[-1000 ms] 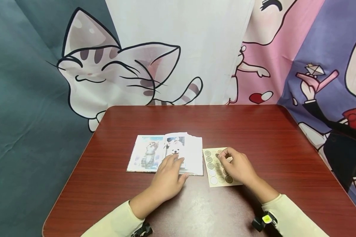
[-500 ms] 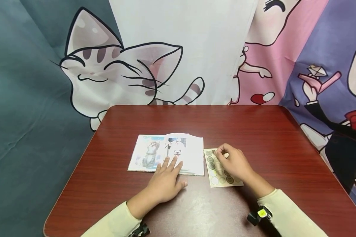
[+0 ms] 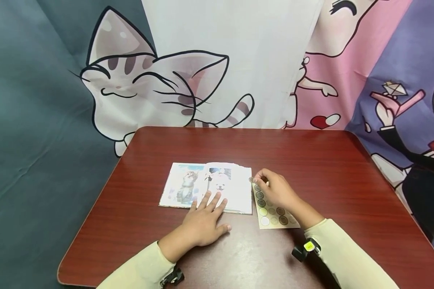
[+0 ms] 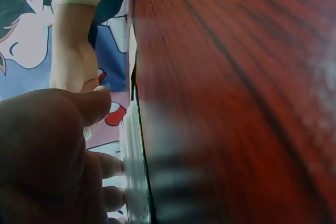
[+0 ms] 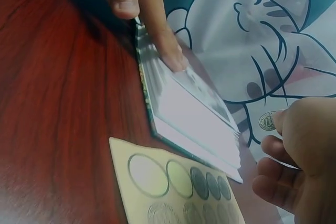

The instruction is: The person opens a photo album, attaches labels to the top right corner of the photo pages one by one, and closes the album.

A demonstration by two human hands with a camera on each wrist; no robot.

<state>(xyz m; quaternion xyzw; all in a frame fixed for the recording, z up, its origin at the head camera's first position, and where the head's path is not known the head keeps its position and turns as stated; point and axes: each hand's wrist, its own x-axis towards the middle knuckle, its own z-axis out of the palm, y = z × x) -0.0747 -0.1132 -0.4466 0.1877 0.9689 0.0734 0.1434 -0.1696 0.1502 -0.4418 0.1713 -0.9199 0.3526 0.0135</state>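
An open book (image 3: 240,194) lies on the table, with a kitten picture (image 3: 187,186) on its left page and a white dog picture (image 3: 220,180) on the right. My left hand (image 3: 204,224) rests fingers spread on the book's lower edge. Right of the book lies a cream sticker sheet (image 3: 270,224) with rows of round stickers, some dark, some pale. My right hand (image 3: 278,192) pinches a small round sticker (image 5: 268,121) between thumb and index finger, over the book's right edge in the head view. The right hand hides the sheet's upper right part.
The dark red wooden table (image 3: 296,148) carries the book and sheet. Behind it hangs a cartoon-printed curtain (image 3: 267,60). A small camera (image 3: 300,253) is strapped to the right wrist, another (image 3: 173,277) to the left.
My right hand has lifted a round sticker off the sheet and moved left with it to the book's edge. My left hand has slid down the page and spread its fingers.
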